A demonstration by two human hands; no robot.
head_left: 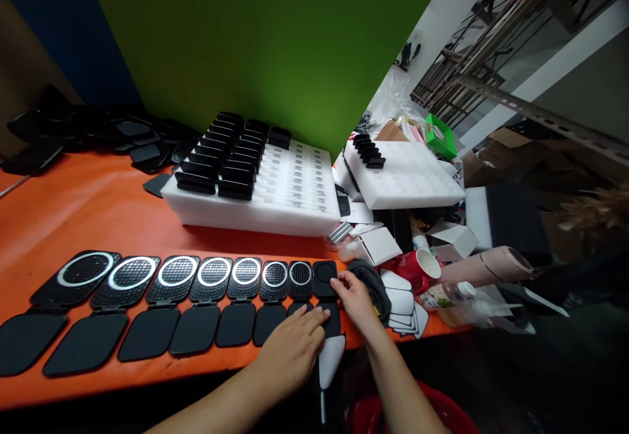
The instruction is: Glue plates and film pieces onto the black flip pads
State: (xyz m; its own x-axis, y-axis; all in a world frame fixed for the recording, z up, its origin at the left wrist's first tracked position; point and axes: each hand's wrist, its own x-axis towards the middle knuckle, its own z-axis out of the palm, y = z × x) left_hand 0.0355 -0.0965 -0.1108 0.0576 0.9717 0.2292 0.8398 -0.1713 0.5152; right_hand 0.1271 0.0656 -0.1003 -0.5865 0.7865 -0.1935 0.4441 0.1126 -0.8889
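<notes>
A row of black hinged square panels lies unfolded along the table's front edge. Several upper halves carry a white ring, like this ringed panel (pixel 214 271). At the right end of the row, the last hinged panel (pixel 324 273) shows a plain dark upper half with a faint circle. My left hand (pixel 295 345) lies flat across its lower half and the neighbouring one, fingers stretched out. With bent fingers, my right hand (pixel 354 297) pinches the right edge of the upper half. Below my left fingers sits a white tapered piece (pixel 331 360) with a thin metal rod.
White foam blocks (pixel 246 216) (pixel 413 185) hold upright black pieces on the orange table (pixel 122 204). Dark panels (pixel 142 139) are heaped at back left. Right of my hand are a dark cloth (pixel 369 283), white-edged pads (pixel 400 299), a red mug (pixel 415 269) and a bottle (pixel 449 296).
</notes>
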